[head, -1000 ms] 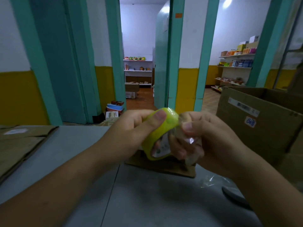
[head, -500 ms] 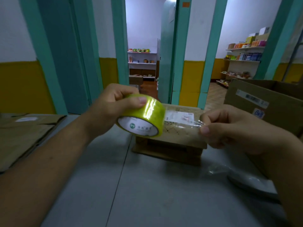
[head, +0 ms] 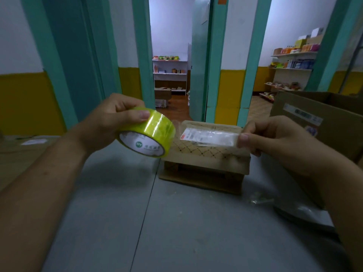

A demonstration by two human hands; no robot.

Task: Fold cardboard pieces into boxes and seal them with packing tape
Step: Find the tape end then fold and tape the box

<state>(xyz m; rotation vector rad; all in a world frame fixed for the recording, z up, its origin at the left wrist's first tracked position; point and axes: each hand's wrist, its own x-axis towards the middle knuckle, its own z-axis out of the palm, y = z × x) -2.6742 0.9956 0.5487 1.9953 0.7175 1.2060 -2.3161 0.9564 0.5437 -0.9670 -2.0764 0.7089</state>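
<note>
Packing tape stretched between hands held apart: left hand gripping the roll at 9 o'clock, right hand pinching its free end at 3 o'clock, over the small box, likely for sealing.

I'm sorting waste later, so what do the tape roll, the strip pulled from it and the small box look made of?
The tape roll looks like glossy plastic film, yellow-green when wound, with bright glare; its core seems white printed card. The strip is the same film, nearly clear, the small box showing through. That box is matte brown cardboard, probably corrugated.
</note>
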